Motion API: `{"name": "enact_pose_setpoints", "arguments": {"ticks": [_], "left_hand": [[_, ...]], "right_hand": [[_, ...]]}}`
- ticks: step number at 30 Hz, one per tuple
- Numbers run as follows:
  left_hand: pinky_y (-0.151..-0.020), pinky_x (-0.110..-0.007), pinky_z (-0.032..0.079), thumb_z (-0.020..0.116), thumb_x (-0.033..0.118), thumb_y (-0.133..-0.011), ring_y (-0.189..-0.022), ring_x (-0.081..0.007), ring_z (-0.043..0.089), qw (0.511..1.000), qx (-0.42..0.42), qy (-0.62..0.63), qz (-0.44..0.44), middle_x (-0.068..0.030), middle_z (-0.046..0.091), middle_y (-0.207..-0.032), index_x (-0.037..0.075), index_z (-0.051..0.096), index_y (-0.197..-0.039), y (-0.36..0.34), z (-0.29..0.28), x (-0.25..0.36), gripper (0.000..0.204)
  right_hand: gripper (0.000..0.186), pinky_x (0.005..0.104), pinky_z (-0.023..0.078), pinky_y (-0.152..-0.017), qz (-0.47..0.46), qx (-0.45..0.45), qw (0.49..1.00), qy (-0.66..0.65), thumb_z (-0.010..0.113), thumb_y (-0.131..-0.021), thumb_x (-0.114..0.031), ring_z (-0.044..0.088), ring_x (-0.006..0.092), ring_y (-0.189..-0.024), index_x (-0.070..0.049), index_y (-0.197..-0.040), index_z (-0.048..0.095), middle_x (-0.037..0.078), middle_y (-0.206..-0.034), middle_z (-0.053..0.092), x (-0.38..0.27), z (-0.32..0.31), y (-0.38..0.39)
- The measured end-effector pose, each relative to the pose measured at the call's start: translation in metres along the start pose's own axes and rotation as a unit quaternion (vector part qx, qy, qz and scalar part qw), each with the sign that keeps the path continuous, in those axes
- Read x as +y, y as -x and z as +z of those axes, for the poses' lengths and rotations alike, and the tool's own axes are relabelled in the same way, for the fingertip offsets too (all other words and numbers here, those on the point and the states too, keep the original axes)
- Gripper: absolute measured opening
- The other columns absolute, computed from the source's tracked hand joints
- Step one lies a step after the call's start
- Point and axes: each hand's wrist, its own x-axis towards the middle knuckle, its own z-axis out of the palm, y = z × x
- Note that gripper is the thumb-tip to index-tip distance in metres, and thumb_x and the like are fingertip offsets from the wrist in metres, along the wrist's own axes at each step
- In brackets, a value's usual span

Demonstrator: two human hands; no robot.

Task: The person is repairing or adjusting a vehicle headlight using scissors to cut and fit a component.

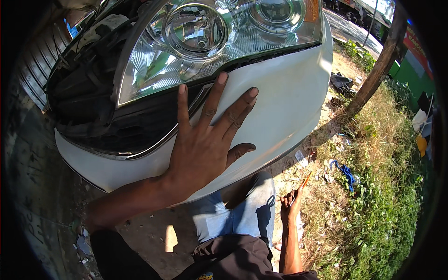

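Observation:
My left hand (198,151) lies over the white car bumper (275,102), back of the hand up and fingers spread. Its fingertips reach toward the lower edge of the clear headlight (186,46). Beside the fingers is the dark grille opening (135,123) with a shiny trim strip. Lower and to the right, away from the car, my right hand (291,203) is closed around a thin orange stick-like thing (306,179) that points up. Its exact kind is too small to make out.
A wooden post (380,70) leans at the right. Grass and weeds (373,196) cover the ground there, with a blue cloth (344,174) and scraps of litter. My jeans-clad legs (233,217) are below the bumper. A grey wall-like surface (32,186) stands at the left.

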Motion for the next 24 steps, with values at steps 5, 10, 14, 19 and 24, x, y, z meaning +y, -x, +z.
{"name": "enact_pose_setpoints", "arguments": {"ticks": [5, 10, 14, 19, 24], "left_hand": [[-0.116, -0.080, 0.000, 0.053, 0.066, -0.092, -0.159, -0.0391, 0.008, 1.000, 0.001, 0.020, 0.001, 0.0102, 0.018, -0.172, 0.025, 0.030, -0.164, 0.041, 0.012, -0.001, 0.086], [-0.114, -0.082, 0.001, 0.055, 0.055, -0.098, -0.156, -0.0479, 0.013, 0.991, -0.098, 0.072, -0.054, -0.0009, 0.025, -0.171, 0.023, 0.037, -0.160, 0.143, 0.015, 0.000, 0.072], [-0.116, -0.079, 0.005, 0.040, 0.044, -0.108, -0.154, -0.0493, 0.018, 0.978, 0.030, 0.080, -0.190, -0.0192, 0.031, -0.165, 0.015, 0.043, -0.156, 0.205, 0.028, -0.010, 0.057], [-0.123, -0.066, 0.013, 0.026, 0.043, -0.110, -0.154, -0.0470, 0.020, 0.887, 0.095, 0.107, -0.440, -0.0244, 0.028, -0.165, 0.007, 0.040, -0.157, 0.237, 0.045, -0.011, 0.061], [-0.123, -0.066, 0.018, 0.021, 0.043, -0.111, -0.155, -0.0469, 0.017, 0.747, 0.277, 0.229, -0.559, -0.0225, 0.021, -0.168, 0.004, 0.036, -0.158, 0.195, 0.061, 0.011, 0.064]], "right_hand": [[0.048, 0.0280, 0.036, -0.056, -0.035, 0.014, 0.999, -0.010, 0.060, -0.102, -0.057, 0.027, 0.0088, -0.043, -0.016, -0.081, 0.048, -0.007, -0.055, 0.031, 0.000, 0.002, 0.009], [0.047, 0.0290, 0.037, -0.053, -0.009, 0.031, 0.999, 0.006, 0.062, -0.101, -0.056, 0.028, 0.0093, -0.043, -0.016, -0.081, 0.049, -0.006, -0.055, 0.031, 0.011, -0.025, 0.027], [0.044, 0.0295, 0.036, -0.052, 0.050, 0.041, 0.998, 0.025, 0.061, -0.102, -0.053, 0.027, 0.0104, -0.042, -0.016, -0.081, 0.048, -0.006, -0.055, 0.030, 0.022, -0.037, 0.035], [0.048, 0.0297, 0.039, -0.053, 0.054, 0.035, 0.996, 0.055, 0.058, -0.102, -0.058, 0.027, 0.0103, -0.041, -0.016, -0.081, 0.046, -0.006, -0.055, 0.030, 0.016, 0.002, 0.054], [0.048, 0.0299, 0.037, -0.056, -0.086, 0.039, 0.995, -0.010, 0.056, -0.103, -0.059, 0.029, 0.0100, -0.047, -0.017, -0.082, 0.046, -0.006, -0.057, 0.030, -0.011, 0.061, 0.048]]}}
